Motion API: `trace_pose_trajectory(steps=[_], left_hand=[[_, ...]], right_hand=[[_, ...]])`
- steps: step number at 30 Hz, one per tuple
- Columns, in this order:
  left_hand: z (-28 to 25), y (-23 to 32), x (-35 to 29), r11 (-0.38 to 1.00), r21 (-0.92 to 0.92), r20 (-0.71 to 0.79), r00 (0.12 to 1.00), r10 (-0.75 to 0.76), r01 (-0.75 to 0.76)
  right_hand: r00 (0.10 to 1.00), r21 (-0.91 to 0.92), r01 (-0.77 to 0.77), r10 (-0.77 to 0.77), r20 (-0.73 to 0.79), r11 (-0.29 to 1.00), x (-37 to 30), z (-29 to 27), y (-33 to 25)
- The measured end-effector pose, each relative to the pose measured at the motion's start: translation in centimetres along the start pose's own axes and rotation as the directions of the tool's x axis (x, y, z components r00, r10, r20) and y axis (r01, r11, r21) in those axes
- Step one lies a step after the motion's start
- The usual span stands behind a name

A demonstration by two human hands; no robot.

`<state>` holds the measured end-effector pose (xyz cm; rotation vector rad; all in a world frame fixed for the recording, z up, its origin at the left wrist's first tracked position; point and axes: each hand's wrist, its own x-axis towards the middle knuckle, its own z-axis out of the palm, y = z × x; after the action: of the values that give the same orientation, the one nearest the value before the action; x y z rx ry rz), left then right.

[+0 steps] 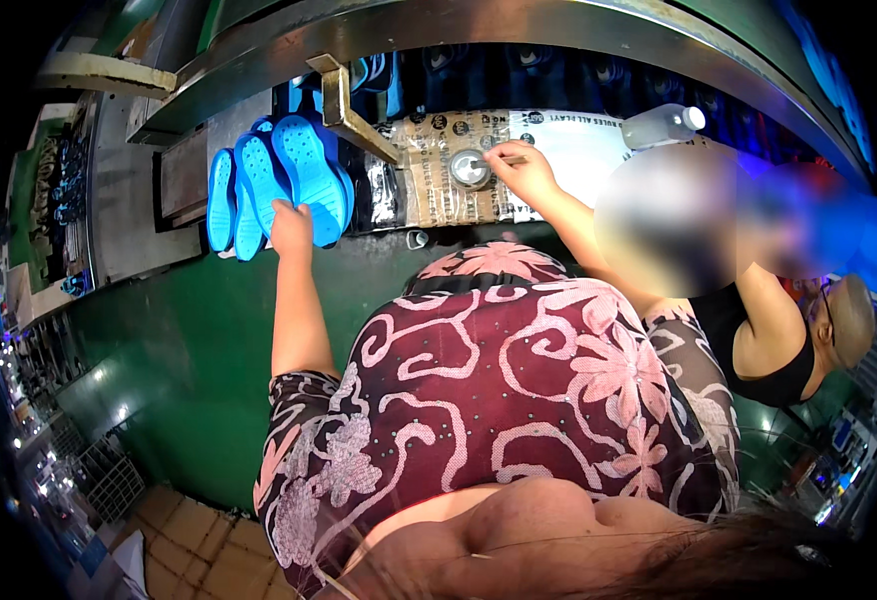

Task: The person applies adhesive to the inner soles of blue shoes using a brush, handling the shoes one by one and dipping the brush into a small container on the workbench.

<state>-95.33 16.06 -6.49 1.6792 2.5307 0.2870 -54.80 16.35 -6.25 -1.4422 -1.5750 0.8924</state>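
Note:
My left hand is closed on the heel end of a bright blue shoe sole, its thumb over the edge. Several more blue soles lie fanned out beside it; a broad blue sole with small holes at its toe end is just to the right. My right hand pinches a thin stick-like tool, perhaps a brush, whose tip reaches into a small round metal tin. The tin stands on a bench covered with brown cardboard. What the tin holds is too small to make out.
A translucent bottle with a white cap lies at the bench's right. A metal bracket juts down between the soles and the tin. A steel rail runs across the far side. Another person sits at the right.

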Motion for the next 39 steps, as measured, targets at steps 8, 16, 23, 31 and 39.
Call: trace_pose_trajectory(steps=[8, 16, 23, 31, 39], left_hand=[[-3.9, -2.2, -2.8, -0.005, -0.780, 0.626, 0.780, -0.003, 0.626], [-10.3, 0.2, -12.7, -0.132, -0.753, 0.584, 0.747, 0.320, 0.645], [-12.3, 7.4, -13.7, 0.190, -0.961, 0.242, 0.943, 0.230, 0.201], [-10.4, 14.4, -11.7, 0.335, -0.938, 0.016, 0.953, 0.303, -0.091], [-12.1, 20.9, -12.2, 0.323, -0.857, -0.221, 0.853, 0.474, -0.401]], right_hand=[[0.991, -0.327, 0.132, -0.131, 0.024, 0.936, 0.7, 3.3, 0.8], [0.995, -0.157, 0.090, -0.095, -0.023, 0.984, 0.1, 1.2, -1.0], [0.980, 0.368, -0.168, 0.195, -0.035, 0.914, -2.1, -2.3, -4.6], [0.987, 0.522, -0.028, 0.106, -0.121, 0.853, -4.3, -8.5, -13.0], [0.848, -0.024, 0.522, -0.521, -0.098, 0.853, -4.9, -10.4, -16.5]])
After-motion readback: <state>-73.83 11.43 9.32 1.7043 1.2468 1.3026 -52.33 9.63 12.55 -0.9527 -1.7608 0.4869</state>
